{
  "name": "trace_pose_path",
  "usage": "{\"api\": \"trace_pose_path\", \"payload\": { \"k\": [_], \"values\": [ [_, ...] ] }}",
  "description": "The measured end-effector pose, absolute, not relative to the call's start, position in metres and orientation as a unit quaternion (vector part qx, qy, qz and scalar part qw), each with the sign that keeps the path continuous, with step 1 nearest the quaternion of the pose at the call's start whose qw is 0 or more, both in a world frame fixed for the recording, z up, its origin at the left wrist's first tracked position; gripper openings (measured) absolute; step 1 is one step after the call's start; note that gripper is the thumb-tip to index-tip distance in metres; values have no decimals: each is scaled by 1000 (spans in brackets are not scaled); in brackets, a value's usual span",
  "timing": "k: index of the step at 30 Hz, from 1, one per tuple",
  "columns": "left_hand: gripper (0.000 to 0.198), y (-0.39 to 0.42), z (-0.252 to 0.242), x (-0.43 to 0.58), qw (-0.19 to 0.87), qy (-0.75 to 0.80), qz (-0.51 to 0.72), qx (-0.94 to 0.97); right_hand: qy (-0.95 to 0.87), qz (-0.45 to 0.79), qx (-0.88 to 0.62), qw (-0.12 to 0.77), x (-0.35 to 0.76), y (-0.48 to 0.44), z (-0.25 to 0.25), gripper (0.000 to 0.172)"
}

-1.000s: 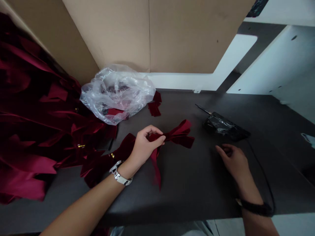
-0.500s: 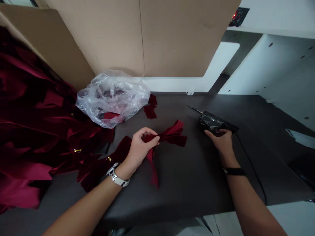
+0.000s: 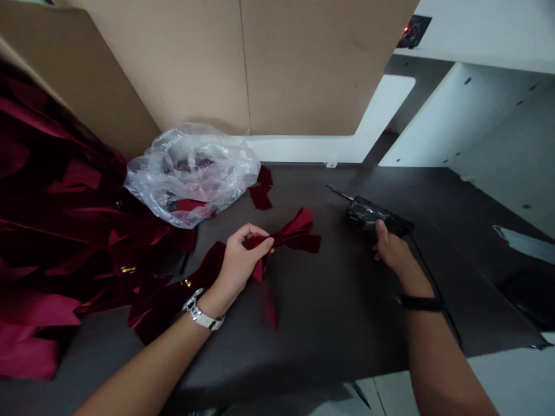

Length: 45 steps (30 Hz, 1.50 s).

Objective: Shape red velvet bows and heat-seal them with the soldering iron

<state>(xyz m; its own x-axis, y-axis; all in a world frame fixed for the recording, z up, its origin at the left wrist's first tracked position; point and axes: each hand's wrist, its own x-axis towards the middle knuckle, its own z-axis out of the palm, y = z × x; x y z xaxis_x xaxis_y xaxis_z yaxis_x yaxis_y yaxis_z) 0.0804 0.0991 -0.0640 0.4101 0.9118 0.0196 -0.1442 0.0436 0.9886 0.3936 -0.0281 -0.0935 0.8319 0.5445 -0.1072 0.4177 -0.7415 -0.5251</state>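
My left hand (image 3: 245, 254) is closed in a pinch on the middle of a dark red velvet bow (image 3: 299, 232). Its loops point right, and one ribbon tail hangs toward the front of the dark table (image 3: 329, 312). My right hand (image 3: 393, 254) is at the near side of a black corded tool (image 3: 368, 214) with a thin metal tip, much like a soldering iron, lying on the table. The thumb is raised over the tool's edge, apart from the half-curled fingers, which do not wrap round it. Another velvet bow with a gold clip (image 3: 186, 283) lies beside my left wrist.
A large heap of red velvet bows (image 3: 99, 231) fills the left side. Behind my left hand lies a clear plastic bag (image 3: 195, 173) with red pieces inside, beside a small red ribbon piece (image 3: 261, 188). Cardboard (image 3: 303, 69) stands at the back; a power cord (image 3: 427, 268) runs along the right.
My right hand has loosened from the black tool and shifted slightly toward me, its fingers curling. The tool stays put. My left hand keeps its pinch on the bow; the view shifts a little.
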Motion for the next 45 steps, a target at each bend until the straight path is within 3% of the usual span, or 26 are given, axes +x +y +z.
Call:
{"api": "trace_pose_path", "payload": {
  "k": [2, 4, 12, 17, 25, 35, 45],
  "values": [
    [18, 99, -65, 80, 633, 348, 419, 551, -238, 195, -923, 231, 395, -16, -82, 76],
    [18, 100, -65, 79, 629, 348, 425, 550, -178, 241, -911, 282, 394, -6, -74, 75],
    [21, 101, -62, 78, 638, 359, 437, 522, -36, 307, -815, 490, 377, 7, -75, 43],
    [22, 103, -59, 77, 636, 364, 442, 517, 0, 286, -735, 614, 366, 13, -78, 19],
    [20, 108, -63, 73, 622, 347, 459, 531, 20, 245, -639, 729, 351, 17, -85, 6],
    [18, 110, -67, 73, 590, 357, 449, 568, 42, 281, -588, 757, 361, 18, -86, 15],
    [16, 110, -64, 73, 592, 354, 442, 573, 113, 395, -609, 678, 367, 26, -55, 27]
  ]
}}
